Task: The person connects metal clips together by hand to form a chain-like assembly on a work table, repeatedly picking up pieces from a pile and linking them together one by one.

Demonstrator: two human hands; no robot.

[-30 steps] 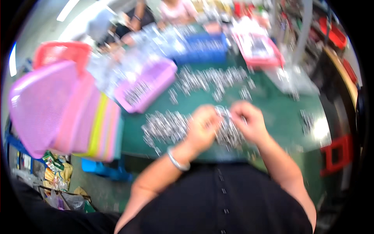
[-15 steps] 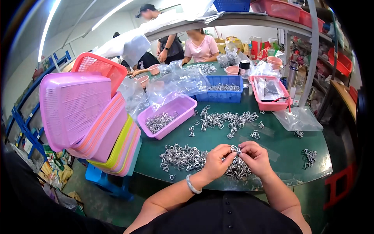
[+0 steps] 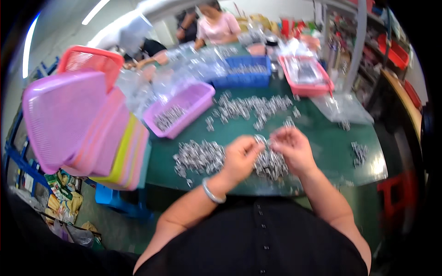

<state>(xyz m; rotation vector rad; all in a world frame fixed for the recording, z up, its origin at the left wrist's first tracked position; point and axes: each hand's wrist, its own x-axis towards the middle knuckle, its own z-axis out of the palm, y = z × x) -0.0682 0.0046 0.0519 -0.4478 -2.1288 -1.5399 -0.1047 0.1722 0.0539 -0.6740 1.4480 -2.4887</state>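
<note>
A small silver metal ring (image 3: 260, 138) is pinched between the thumb and fingers of my left hand (image 3: 241, 157), which wears a pale bangle at the wrist. Close beside it, my right hand (image 3: 294, 148) has its fingers drawn together; blur hides what they grip, if anything. Beneath and between the hands lies a heap of similar rings (image 3: 270, 164), partly covered by them. Another pile of rings (image 3: 198, 157) sits left of my left hand. Farther back, more rings (image 3: 251, 108) are spread across the green table (image 3: 322, 158).
A purple basket (image 3: 191, 112) and a blue basket (image 3: 244, 78) hold metal pieces. Stacked colored baskets (image 3: 106, 138) rise at the left. A pink tray (image 3: 308, 86), a clear bag (image 3: 343, 108) and a small ring cluster (image 3: 359, 154) are at the right. A co-worker (image 3: 218, 25) sits across.
The whole view has shifted and blurred, so the table appears higher. My hands, together on one metal piece before, now show a small gap between their fingertips.
</note>
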